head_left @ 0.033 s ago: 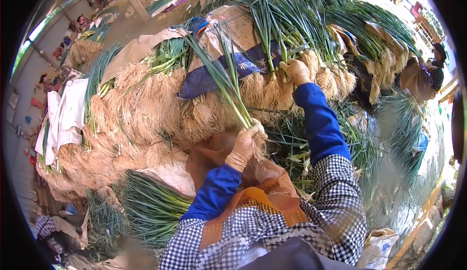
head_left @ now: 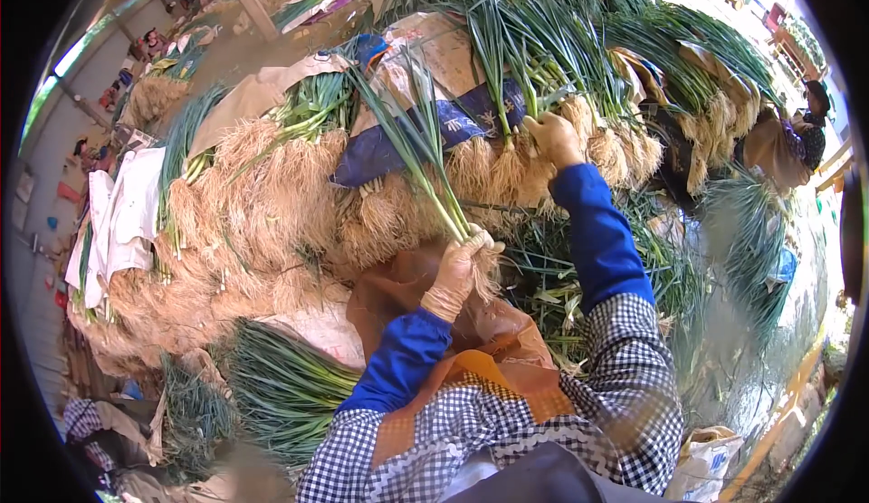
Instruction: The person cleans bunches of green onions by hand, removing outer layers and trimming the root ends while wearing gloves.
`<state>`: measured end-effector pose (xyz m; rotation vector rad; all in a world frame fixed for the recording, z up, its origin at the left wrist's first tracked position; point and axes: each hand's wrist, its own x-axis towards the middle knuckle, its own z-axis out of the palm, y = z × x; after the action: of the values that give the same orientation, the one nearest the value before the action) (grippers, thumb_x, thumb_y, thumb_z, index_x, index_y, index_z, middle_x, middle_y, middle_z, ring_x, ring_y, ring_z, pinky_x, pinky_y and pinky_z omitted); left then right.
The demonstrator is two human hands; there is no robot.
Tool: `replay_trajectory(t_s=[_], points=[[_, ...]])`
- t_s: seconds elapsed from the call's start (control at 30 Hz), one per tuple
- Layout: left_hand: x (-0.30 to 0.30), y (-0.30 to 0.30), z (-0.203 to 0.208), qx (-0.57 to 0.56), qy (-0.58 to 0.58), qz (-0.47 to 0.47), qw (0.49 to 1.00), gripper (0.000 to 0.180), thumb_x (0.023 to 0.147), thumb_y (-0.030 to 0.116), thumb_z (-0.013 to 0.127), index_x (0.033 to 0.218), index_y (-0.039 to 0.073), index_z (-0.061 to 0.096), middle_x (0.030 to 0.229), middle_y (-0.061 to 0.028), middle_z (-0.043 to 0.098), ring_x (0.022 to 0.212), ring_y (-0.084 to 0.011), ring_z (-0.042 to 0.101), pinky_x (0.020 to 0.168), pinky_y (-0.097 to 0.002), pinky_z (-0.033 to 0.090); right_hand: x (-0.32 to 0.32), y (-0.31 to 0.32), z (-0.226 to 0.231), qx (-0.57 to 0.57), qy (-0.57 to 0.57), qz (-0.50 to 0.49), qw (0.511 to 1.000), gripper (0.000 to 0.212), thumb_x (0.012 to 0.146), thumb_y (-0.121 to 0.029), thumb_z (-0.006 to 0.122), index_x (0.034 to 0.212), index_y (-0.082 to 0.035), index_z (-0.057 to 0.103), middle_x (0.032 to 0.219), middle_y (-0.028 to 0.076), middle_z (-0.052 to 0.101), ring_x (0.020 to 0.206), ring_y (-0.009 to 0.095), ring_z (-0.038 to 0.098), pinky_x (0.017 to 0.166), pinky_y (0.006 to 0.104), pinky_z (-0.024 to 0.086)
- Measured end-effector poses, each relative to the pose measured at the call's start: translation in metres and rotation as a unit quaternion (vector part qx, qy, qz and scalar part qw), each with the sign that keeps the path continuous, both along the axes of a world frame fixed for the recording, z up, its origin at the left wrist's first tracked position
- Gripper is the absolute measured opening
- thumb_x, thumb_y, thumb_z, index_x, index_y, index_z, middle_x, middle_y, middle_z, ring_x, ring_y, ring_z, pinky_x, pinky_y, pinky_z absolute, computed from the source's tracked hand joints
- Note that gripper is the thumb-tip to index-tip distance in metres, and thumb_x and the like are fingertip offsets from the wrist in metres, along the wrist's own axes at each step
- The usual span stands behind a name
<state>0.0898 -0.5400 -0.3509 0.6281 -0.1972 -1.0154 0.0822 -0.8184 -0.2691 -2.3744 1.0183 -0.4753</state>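
Note:
My left hand [head_left: 463, 266] is closed around a few green garlic stalks [head_left: 438, 200], just above their pale roots. Their long leaves point up and away, across a blue and tan sack [head_left: 457, 114]. Farther off to the right, my right hand [head_left: 556, 139] has its fingers curled at the stems of the piled green garlic [head_left: 548, 68]. A stalk runs into its fingertips, and the palm side is hidden. Both hands wear thin pale gloves. Stringy brown roots [head_left: 505, 170] hang along the pile's near edge beside the right hand.
A brown apron [head_left: 407, 299] covers my lap. More green garlic [head_left: 285, 381] lies at near left, with a large mass of roots [head_left: 262, 182] beyond. Loose leaves [head_left: 543, 272] litter the ground below my right arm. Another person [head_left: 815, 127] is at far right.
My right hand has shifted slightly right and nearer. The left hand has moved a little to the right with the stalks still in its grip.

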Motion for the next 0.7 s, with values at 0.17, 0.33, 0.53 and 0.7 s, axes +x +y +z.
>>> replay_trajectory(t_s=[0.17, 0.33, 0.53, 0.7], points=[[-0.025, -0.007, 0.011, 0.118, -0.089, -0.045, 0.988, 0.016, 0.082, 0.0, 0.062, 0.087, 0.01, 0.05, 0.087, 0.0009, 0.057, 0.08, -0.0108, 0.055, 0.073, -0.024, 0.049, -0.068, 0.102, -0.023, 0.069, -0.043, 0.075, 0.994, 0.036, 0.085, -0.042, 0.056, 0.08, -0.007, 0.063, 0.071, 0.016, 0.062, 0.067, 0.03, 0.062, 0.061, 0.0387, 0.049], [-0.056, -0.003, -0.03, 0.108, -0.024, 0.008, 0.994, 0.015, 0.08, -0.001, 0.063, 0.086, 0.009, 0.054, 0.083, 0.0015, 0.057, 0.079, -0.0106, 0.056, 0.074, -0.0231, 0.046, -0.13, 0.169, -0.062, -0.015, -0.159, -0.008, 0.987, 0.032, 0.084, -0.027, 0.059, 0.064, -0.005, 0.049, 0.056, 0.016, 0.05, 0.048, 0.029, 0.051, 0.046, 0.0386, 0.04], [-0.027, 0.009, -0.046, 0.118, -0.114, 0.112, 0.98, 0.01, 0.083, -0.004, 0.057, 0.086, 0.005, 0.054, 0.082, -0.0042, 0.059, 0.076, -0.0145, 0.059, 0.072, -0.0255, 0.05, -0.252, 0.119, -0.073, 0.08, -0.053, -0.2, 0.975, 0.031, 0.09, -0.032, 0.054, 0.077, -0.005, 0.06, 0.067, 0.012, 0.061, 0.058, 0.02, 0.059, 0.055, 0.0344, 0.047], [-0.037, 0.01, 0.007, 0.055, 0.012, 0.01, 0.998, 0.011, 0.085, -0.002, 0.055, 0.095, 0.002, 0.052, 0.088, -0.0117, 0.062, 0.082, -0.0188, 0.062, 0.075, -0.028, 0.052, -0.211, 0.105, -0.064, -0.007, 0.122, -0.073, 0.99, 0.044, 0.087, -0.048, 0.05, 0.111, -0.013, 0.06, 0.096, 0.013, 0.066, 0.091, 0.03, 0.062, 0.079, 0.0384, 0.049]])
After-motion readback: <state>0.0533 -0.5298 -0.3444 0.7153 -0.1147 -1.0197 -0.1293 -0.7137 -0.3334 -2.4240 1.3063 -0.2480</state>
